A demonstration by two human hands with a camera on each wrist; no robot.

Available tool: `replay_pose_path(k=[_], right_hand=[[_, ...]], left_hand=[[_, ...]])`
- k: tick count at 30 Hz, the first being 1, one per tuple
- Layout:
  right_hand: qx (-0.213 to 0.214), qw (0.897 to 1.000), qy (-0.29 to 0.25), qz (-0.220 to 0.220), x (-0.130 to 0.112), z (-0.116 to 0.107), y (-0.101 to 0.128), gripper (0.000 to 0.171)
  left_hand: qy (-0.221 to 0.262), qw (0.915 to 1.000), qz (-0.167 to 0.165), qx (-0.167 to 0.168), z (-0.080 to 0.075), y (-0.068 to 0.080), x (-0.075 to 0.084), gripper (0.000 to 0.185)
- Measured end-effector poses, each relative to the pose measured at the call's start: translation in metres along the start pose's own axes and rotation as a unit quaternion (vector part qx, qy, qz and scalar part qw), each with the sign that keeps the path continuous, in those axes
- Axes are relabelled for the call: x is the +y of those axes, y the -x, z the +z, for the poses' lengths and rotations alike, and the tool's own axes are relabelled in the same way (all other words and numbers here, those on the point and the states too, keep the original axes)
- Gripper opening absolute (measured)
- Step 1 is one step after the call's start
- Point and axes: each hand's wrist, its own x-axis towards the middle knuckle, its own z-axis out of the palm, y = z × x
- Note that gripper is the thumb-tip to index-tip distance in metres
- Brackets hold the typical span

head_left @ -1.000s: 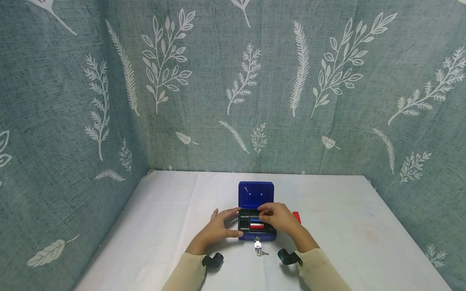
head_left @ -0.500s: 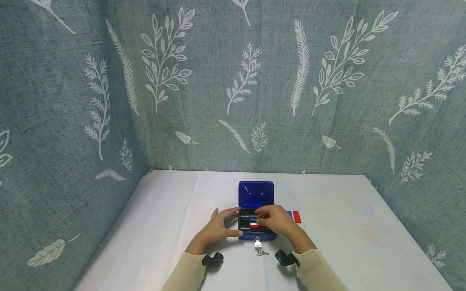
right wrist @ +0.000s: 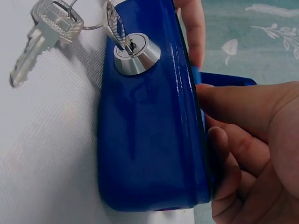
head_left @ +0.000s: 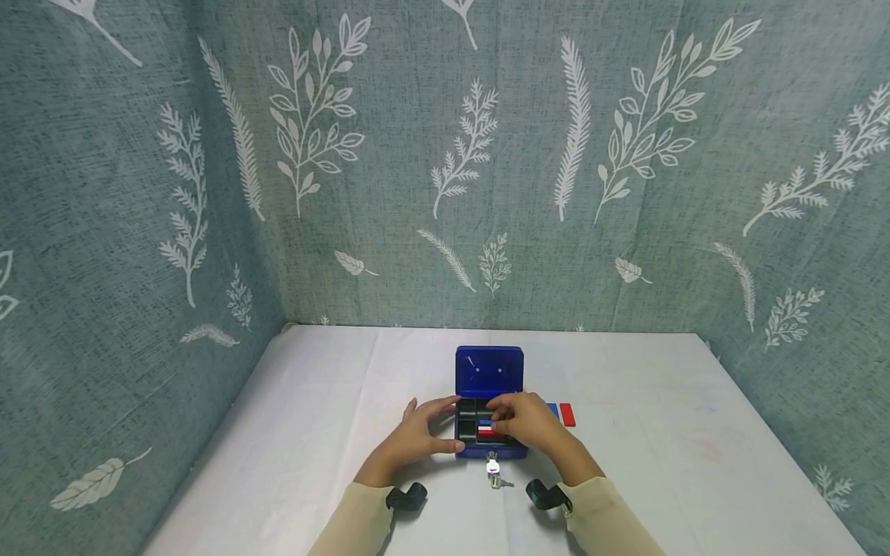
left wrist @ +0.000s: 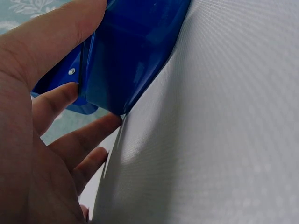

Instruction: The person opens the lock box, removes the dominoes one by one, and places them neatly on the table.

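Note:
A small blue metal box (head_left: 489, 371) stands open on the white table (head_left: 313, 401), its lid upright. My left hand (head_left: 420, 432) grips the box's left side (left wrist: 135, 51), thumb at the front, fingers (left wrist: 70, 93) at the back. My right hand (head_left: 521, 421) reaches over the box's front rim (right wrist: 145, 130) into the black tray. Its fingers are curled, and thumb and forefinger seem to pinch a small blue piece (right wrist: 195, 73). Blue, white and red pieces (head_left: 487, 428) lie in the tray. A key sits in the lock (right wrist: 133, 51), with a second key (right wrist: 42, 28) on its ring.
A red piece (head_left: 567, 414) and a blue piece (head_left: 552, 408) lie on the table just right of the box. Patterned grey-green cloth walls (head_left: 445, 193) close off the back and both sides of the table.
My right hand has shifted left over the tray, uncovering the blue piece on the table beside the red one. My left hand and the box have stayed put.

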Motion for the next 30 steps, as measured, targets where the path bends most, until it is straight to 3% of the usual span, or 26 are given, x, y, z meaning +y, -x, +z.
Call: replay_pose_path(k=[10, 30], right_hand=[[0.016, 1.000, -0.010, 0.004, 0.0013, 0.0013, 0.0008, 0.025], [-0.007, 0.996, 0.073, -0.041, 0.0029, 0.0014, 0.0004, 0.014]], left_hand=[[0.002, 1.0000, -0.009, -0.001, 0.0007, 0.0000, 0.0016, 0.086], [-0.004, 1.0000, 0.001, -0.001, 0.0012, -0.0010, -0.0022, 0.087]])
